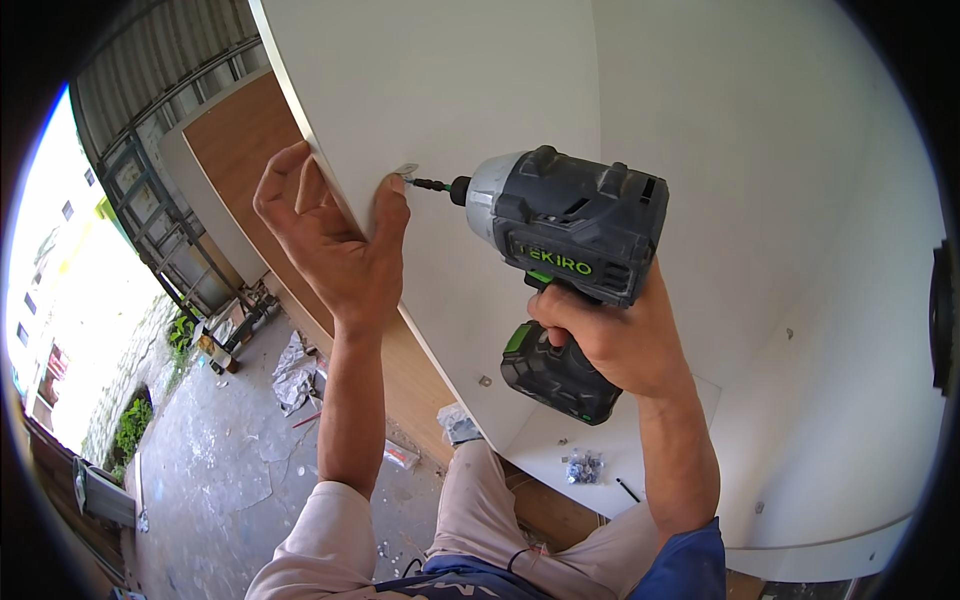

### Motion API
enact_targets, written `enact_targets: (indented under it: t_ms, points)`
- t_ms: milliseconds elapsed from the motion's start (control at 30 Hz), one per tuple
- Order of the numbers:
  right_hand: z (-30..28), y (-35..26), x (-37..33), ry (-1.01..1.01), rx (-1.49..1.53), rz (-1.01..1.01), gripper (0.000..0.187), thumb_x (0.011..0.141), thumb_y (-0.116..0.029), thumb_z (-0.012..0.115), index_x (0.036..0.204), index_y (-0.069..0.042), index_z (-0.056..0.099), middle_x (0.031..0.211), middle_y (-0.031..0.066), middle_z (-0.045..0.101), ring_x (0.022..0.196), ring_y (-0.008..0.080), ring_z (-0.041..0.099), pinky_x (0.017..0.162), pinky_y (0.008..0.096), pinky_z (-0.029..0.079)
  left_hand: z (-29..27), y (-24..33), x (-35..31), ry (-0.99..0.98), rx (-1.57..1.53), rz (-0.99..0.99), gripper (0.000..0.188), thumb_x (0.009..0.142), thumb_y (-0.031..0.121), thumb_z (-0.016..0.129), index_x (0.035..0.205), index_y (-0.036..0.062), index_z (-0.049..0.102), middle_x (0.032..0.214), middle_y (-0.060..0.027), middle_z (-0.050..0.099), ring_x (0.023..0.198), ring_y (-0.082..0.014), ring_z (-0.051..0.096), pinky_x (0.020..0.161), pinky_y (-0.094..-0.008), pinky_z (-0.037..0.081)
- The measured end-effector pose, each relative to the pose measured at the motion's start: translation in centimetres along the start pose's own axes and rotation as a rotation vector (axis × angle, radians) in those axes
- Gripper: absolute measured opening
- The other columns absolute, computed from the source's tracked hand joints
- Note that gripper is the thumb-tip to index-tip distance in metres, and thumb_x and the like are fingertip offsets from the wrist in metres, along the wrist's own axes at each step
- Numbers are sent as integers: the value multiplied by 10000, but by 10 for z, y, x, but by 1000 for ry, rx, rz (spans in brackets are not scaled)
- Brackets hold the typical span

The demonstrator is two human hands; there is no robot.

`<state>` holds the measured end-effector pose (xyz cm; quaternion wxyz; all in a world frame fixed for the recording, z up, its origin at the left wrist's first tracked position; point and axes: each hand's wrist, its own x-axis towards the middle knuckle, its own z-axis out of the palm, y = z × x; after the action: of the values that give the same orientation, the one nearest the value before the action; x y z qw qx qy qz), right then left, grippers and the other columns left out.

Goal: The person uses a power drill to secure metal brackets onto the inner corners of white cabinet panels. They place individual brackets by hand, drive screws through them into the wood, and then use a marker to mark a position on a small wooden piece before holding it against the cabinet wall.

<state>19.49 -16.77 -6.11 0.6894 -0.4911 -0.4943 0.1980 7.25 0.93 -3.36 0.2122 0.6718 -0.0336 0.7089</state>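
Note:
A black and grey cordless impact driver (590,205) with green accents is in my right hand (615,345), which wraps round its grip with the index finger by the trigger. Its slim bit (432,185) points left and meets a small metal bracket (407,169) on the inner face of a white panel (450,80). My left hand (345,245) is at the panel's front edge, fingers curled past the edge and thumb pressing by the bracket. The thumb partly hides the bracket and the bit's tip.
The white cabinet's lower board (660,475) carries a clear bag of small fittings (583,467) and a dark green pen-like stick (628,490). Another small bracket (485,381) sits lower on the panel. Wood-brown boards (240,150) stand at left, above a concrete floor (220,480) with crumpled foil (294,375).

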Motion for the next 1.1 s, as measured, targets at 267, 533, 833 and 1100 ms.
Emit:
enact_targets:
  t_ms: [267,533,833,1100]
  points:
    - [1,1,-1,8,13,3,172,730,0,623,901,15,619,685,25,588,600,106,504,565,300,450,1,0,-1,-1,-4,-8,660,844,-81,655,1335,59,236,1112,-195,582,977,-197,645,732,-272,574]
    - [1,5,-1,2,38,3,179,730,7,623,909,12,618,693,26,590,602,100,518,563,297,457,-1,0,0,-6,-7,-7,660,843,-81,655,1333,58,234,1111,-194,581,972,-194,642,742,-271,571]
    - [2,6,0,18,54,-21,168,729,-1,633,896,11,622,690,31,600,592,101,520,562,301,461,1,2,1,11,-2,-8,657,843,-86,651,1331,60,237,1108,-190,586,979,-190,638,737,-270,564]
    - [2,4,0,14,46,-8,153,726,-1,630,878,16,624,664,26,595,578,96,505,549,294,447,0,3,0,4,2,-38,653,842,-88,654,1328,66,245,1124,-188,585,978,-178,631,744,-267,551]
